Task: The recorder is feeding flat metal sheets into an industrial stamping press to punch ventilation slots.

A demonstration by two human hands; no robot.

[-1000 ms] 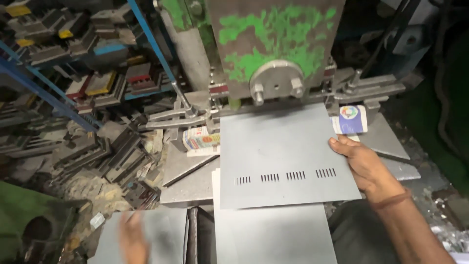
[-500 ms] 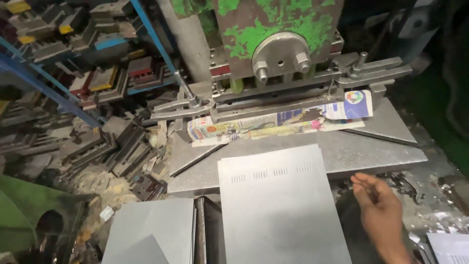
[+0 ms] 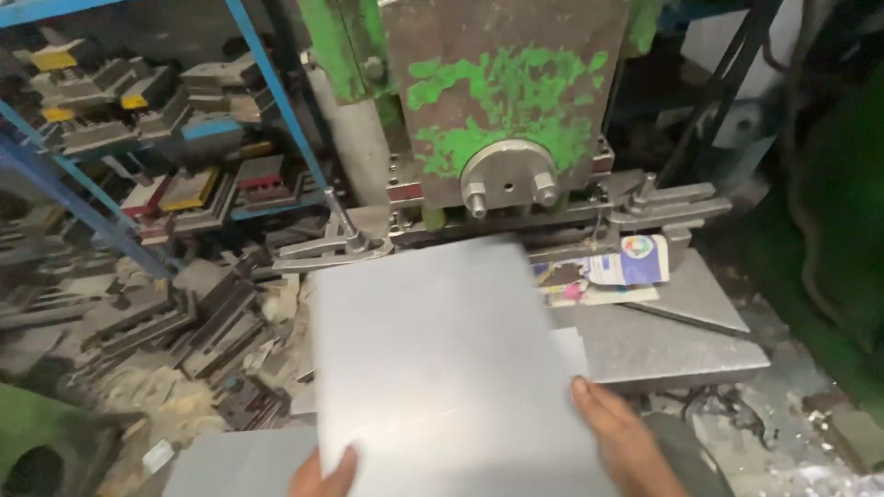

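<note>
A plain grey metal sheet (image 3: 442,368) is tilted over the steel bed (image 3: 681,340) of a worn green press (image 3: 506,101), its far edge close to the die slot. My left hand (image 3: 322,474) grips the sheet's near left edge, thumb on top. My right hand (image 3: 622,433) holds its right edge near the lower corner. The sheet is motion-blurred. It hides most of the bed and part of the colourful printed paper (image 3: 608,271) under the clamp bar.
A blue rack (image 3: 157,129) of dark steel dies fills the left side, with loose tooling and scrap piled below (image 3: 212,340). Another grey sheet stack (image 3: 230,465) lies at the bottom left. Metal scraps litter the floor at right (image 3: 792,433).
The punched sheet with slots left the bed. A fresh blank sheet has come up in both hands and now covers the bed, moving toward the press.
</note>
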